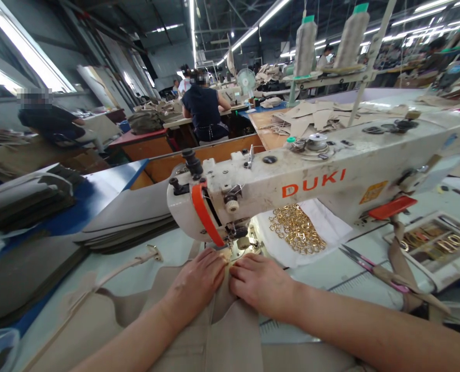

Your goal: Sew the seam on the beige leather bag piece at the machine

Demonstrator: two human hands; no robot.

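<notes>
Head view | orange "DUKI" lettering (314, 183) on white sewing machine (261, 181) | both hands (263, 284), fingers bunched, hold beige fabric (232, 336)

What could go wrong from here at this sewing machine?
The left hand and right hand both have fingers at the sewing machine's stitching end, so one might get pricked. Loose gold rings could scatter if the white sheet gets tugged. The scissors lie near the right forearm and could nick it.

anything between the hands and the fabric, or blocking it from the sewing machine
Nothing visible: the left hand and right hand press directly on the fabric, close before the machine's needle end. Gold rings and scissors lie off to the right.
</notes>
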